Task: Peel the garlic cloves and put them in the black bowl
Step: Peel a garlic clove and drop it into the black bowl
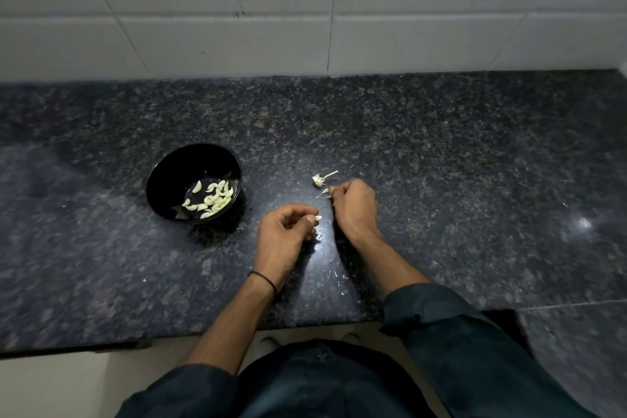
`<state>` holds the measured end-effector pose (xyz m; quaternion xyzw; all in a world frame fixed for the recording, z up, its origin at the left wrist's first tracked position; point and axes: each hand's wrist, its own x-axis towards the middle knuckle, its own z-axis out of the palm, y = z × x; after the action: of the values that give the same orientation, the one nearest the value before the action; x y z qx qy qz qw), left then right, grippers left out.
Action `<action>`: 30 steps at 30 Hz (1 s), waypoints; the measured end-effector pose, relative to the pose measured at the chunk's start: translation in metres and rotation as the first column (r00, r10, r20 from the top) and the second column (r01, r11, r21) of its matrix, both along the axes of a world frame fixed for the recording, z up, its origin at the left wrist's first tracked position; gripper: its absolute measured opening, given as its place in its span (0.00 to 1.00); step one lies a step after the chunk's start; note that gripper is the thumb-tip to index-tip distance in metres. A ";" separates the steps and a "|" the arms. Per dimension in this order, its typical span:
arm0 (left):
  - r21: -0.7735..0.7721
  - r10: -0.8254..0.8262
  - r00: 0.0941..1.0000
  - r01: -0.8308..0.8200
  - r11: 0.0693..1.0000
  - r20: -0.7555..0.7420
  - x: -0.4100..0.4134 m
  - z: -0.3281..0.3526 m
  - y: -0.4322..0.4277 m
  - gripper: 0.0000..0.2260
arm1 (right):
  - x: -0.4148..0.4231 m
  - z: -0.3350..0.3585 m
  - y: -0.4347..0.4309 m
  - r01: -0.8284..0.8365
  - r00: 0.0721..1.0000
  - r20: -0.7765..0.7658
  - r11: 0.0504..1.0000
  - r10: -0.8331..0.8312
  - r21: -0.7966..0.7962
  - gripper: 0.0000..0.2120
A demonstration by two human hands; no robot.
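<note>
— Where's the clove?
— I see the left hand (285,227) pinching a peeled garlic clove (318,218) between thumb and forefinger. It lies crosswise, tip pointing right, to the right of the black bowl (193,156).
— Right hand?
— The right hand (354,205) is curled against a garlic skin sliver (324,193); I can't tell if it grips.

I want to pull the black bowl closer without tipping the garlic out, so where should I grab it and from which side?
Take the black bowl by its right rim, coming from the right where the left hand is nearest. It stands upright with a wide open mouth, and the peeled cloves lie low inside, so a thumb over the rim should clear them.
</note>
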<state>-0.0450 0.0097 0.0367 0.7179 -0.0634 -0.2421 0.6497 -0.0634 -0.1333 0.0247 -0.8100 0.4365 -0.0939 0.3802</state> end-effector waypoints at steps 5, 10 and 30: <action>0.010 0.014 1.000 -0.014 1.000 0.000 0.002 0.000 0.001 0.06 | -0.002 -0.002 -0.003 0.040 0.995 0.084 0.996 -0.047 0.084 0.10; 0.017 0.014 1.000 -0.014 1.000 -0.009 0.001 -0.001 -0.002 0.06 | -0.013 -0.011 -0.010 0.156 0.965 0.170 0.960 -0.197 0.231 0.10; 0.067 -0.032 0.999 0.029 0.997 0.030 -0.001 -0.005 -0.008 0.02 | -0.060 0.016 0.030 -0.071 0.953 0.296 0.902 -0.065 0.426 0.03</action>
<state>-0.0463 0.0019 0.0320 0.7418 -0.0764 -0.2427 0.6205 -0.1234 -0.1036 0.0411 -0.6823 0.3814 -0.1175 0.6125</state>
